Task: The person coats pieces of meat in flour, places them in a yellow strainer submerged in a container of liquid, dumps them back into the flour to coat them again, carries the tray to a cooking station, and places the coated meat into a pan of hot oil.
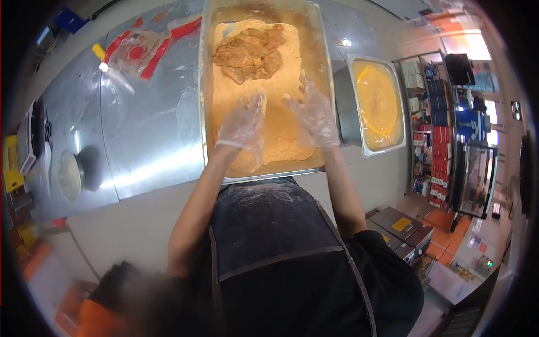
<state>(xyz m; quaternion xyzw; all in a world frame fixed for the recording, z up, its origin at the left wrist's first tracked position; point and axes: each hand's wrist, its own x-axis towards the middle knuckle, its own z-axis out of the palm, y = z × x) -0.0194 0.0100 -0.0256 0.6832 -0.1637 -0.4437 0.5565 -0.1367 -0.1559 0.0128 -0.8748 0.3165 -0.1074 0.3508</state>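
My left hand (pixel 240 123) and my right hand (pixel 315 116), both in clear plastic gloves, are over a deep metal tray (pixel 205 121). The fingers of each hand are stretched out, and neither holds anything. Orange-tinted flour (pixel 274 115) covers the tray's bottom, and some clings to the gloves. Beyond my fingertips, a heap of raw marinated meat, apparently chicken (pixel 247 55), lies on the flour at the far end. Whether the fingertips touch the flour is hard to tell.
A metal pan of yellow liquid (pixel 377 101) stands right of the tray. Leftward on the steel table (pixel 151 135) lie a yellow-handled knife (pixel 115 76), a red-and-clear plastic bag (pixel 137 51) and a bowl (pixel 69 177) with pale contents. Stocked shelves (pixel 438 123) stand farther right.
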